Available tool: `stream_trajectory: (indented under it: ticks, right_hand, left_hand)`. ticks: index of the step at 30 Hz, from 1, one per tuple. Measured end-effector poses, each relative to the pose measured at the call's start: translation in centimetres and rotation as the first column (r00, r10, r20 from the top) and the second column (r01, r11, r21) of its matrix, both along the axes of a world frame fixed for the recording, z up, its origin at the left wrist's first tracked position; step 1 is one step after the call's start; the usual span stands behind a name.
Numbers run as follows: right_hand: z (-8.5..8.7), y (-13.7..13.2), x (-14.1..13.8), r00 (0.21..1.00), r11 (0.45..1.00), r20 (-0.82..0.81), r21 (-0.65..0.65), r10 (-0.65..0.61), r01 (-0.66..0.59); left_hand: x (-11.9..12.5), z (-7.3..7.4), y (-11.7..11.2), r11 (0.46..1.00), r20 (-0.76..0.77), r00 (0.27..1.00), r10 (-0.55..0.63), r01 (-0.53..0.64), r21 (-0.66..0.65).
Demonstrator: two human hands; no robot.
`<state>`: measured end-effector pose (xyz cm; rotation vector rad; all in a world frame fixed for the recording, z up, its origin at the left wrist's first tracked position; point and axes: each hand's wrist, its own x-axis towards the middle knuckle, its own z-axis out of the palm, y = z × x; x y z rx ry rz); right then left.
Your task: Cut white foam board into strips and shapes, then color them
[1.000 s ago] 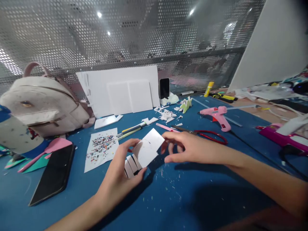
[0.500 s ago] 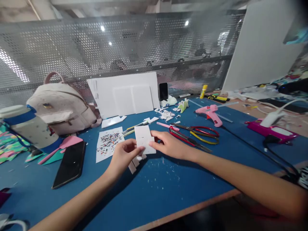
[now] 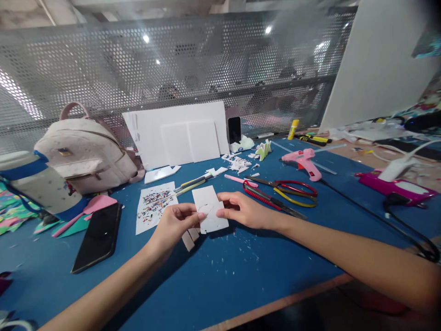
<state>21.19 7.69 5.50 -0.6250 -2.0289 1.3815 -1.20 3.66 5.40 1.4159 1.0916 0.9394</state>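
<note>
Both my hands meet over the middle of the blue table. My left hand pinches the left edge of a small white foam-board piece, with a few narrow white strips sticking out beneath its fingers. On the right edge of that same piece my right hand is closed, thumb on top. The piece is held just above the table, tilted slightly toward me.
Red and yellow scissors lie right of my hands, a pink glue gun beyond. A black phone, speckled paper, a backpack and bottle are left. White boards lean against the mesh wall.
The view rose and pulled back. My hands turned the white piece flatter and brought it closer together; a second pair of scissors has come into sight.
</note>
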Motion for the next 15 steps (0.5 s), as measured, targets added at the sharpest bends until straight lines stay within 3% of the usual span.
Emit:
stream_trajectory:
  ticks: [15]
  right_hand:
    - [-0.26,0.33,-0.21,0.999,0.998,-0.045,-0.063,0.026,-0.029]
  left_hand:
    - [-0.27,-0.35,0.23,0.994,0.113,0.993,-0.040,0.051,-0.096]
